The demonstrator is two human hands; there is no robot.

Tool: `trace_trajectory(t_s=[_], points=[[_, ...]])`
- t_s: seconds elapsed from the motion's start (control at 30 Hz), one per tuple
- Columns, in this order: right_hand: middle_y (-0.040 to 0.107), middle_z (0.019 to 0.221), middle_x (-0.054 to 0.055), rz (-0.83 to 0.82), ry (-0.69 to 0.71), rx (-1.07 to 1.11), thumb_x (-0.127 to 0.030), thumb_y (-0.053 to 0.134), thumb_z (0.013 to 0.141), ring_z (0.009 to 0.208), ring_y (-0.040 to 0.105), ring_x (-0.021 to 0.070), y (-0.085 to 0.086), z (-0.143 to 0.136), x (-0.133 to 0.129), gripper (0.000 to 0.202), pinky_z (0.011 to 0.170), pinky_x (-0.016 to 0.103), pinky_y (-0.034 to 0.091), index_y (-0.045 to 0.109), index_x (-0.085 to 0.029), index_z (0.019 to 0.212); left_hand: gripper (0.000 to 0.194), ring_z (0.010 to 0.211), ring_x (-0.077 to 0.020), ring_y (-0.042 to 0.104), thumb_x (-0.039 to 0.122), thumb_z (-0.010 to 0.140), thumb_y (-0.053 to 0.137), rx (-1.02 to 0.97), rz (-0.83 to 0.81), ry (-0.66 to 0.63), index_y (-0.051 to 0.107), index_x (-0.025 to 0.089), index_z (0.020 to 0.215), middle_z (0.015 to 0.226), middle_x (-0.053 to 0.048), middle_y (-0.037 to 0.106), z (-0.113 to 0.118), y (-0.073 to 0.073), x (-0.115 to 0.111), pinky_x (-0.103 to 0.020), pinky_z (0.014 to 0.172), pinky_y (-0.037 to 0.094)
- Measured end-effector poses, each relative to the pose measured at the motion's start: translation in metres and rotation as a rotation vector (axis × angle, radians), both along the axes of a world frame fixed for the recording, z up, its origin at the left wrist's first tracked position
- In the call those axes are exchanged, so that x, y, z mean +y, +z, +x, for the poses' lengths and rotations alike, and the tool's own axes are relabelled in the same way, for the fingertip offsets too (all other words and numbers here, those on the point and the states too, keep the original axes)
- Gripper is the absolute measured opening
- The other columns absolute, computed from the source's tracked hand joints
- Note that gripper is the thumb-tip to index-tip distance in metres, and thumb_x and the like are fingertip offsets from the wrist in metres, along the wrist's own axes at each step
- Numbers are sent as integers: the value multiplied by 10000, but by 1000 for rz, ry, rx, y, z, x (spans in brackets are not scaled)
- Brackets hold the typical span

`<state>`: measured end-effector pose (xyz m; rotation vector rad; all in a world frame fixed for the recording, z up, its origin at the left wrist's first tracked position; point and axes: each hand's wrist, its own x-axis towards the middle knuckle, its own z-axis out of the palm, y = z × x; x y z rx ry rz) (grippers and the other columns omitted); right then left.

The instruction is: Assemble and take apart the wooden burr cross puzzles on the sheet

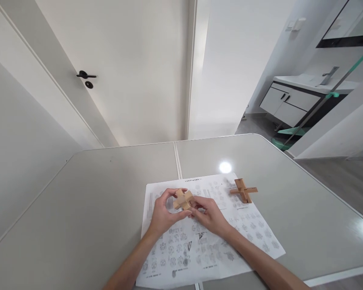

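A light wooden interlocking puzzle (183,199) is held up between my two hands, over a printed sheet (245,253). My left hand (164,211) curls round its left side, with fingers at the top and the thumb at the bottom. On the right, my right hand (210,215) pinches its lower right edge; those fingertips are partly hidden. To the right of my hands, a darker wooden cross-shaped puzzle (243,190) lies at the sheet's upper right edge. Small diagrams and lines of print cover the sheet, too small to read.
The grey table (87,217) has a pale seam (178,161) down its middle and rounded far corners. Beyond the far edge stands a white door (139,72) with a black handle (86,75). At the right are a sink cabinet (290,102) and a green-and-grey pole (332,94).
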<state>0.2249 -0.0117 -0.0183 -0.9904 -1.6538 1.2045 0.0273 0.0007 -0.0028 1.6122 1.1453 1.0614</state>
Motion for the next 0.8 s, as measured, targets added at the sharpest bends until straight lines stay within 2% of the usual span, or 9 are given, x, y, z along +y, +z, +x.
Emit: trace_trajectory(t_s=[0.1, 0.3, 0.43, 0.53, 0.6, 0.67, 0.73, 0.8], points=[[608, 701, 1, -18, 20, 10, -313, 579, 983, 624, 574, 171, -3, 0, 1, 217, 554, 257, 427, 602, -218, 789, 428, 1035, -260, 675, 377, 749, 846, -2, 18, -9, 659, 231, 1106, 1222, -99, 737, 1, -2, 0, -394, 933, 538], [585, 721, 9, 138, 35, -58, -336, 543, 1021, 658, 523, 166, -10, 4, 3, 233, 538, 247, 372, 616, -210, 840, 476, 1119, -261, 665, 308, 804, 798, 32, 35, -83, 644, 258, 1251, 1297, -75, 710, -1, -1, 1, -416, 1002, 537], [592, 728, 12, 131, 18, -62, -339, 562, 1015, 667, 519, 169, -13, 4, 3, 214, 535, 252, 373, 632, -211, 858, 517, 1160, -272, 659, 310, 798, 797, 37, 33, -103, 636, 273, 1288, 1333, -69, 701, -2, -2, 2, -425, 1028, 535], [603, 712, 3, 3, 36, 12, -355, 623, 989, 649, 541, 162, -12, 4, 3, 191, 569, 263, 436, 656, -208, 871, 568, 1166, -271, 663, 306, 797, 799, 54, 39, -113, 614, 277, 1333, 1354, -72, 697, -3, -2, 2, -433, 1045, 535], [644, 799, 13, -148, 119, 135, -384, 680, 961, 684, 582, 164, -9, 4, 4, 172, 626, 285, 509, 680, -220, 1011, 593, 1176, -273, 665, 308, 790, 815, 65, 57, -111, 609, 281, 1345, 1355, -71, 699, -3, -1, 1, -438, 1052, 536], [680, 1017, 53, -295, 252, 298, -416, 754, 907, 808, 636, 192, -5, 6, 6, 400, 686, 324, 567, 630, -267, 1256, 609, 1201, -280, 663, 301, 778, 830, 71, 79, -103, 610, 287, 1346, 1357, -66, 701, -3, 1, 0, -446, 1064, 532], [650, 1227, 97, -403, 358, 445, -467, 785, 872, 926, 657, 224, -2, 9, 8, 622, 735, 370, 594, 532, -315, 1419, 621, 1230, -285, 657, 287, 777, 829, 67, 95, -104, 607, 296, 1357, 1374, -61, 693, -2, 2, -2, -455, 1081, 522], [643, 1267, 117, -466, 384, 512, -527, 729, 910, 932, 668, 224, -2, 11, 10, 628, 792, 403, 594, 511, -309, 1457, 625, 1250, -288, 649, 279, 781, 824, 54, 93, -115, 606, 305, 1366, 1389, -57, 685, -2, 3, -2, -463, 1096, 509]])
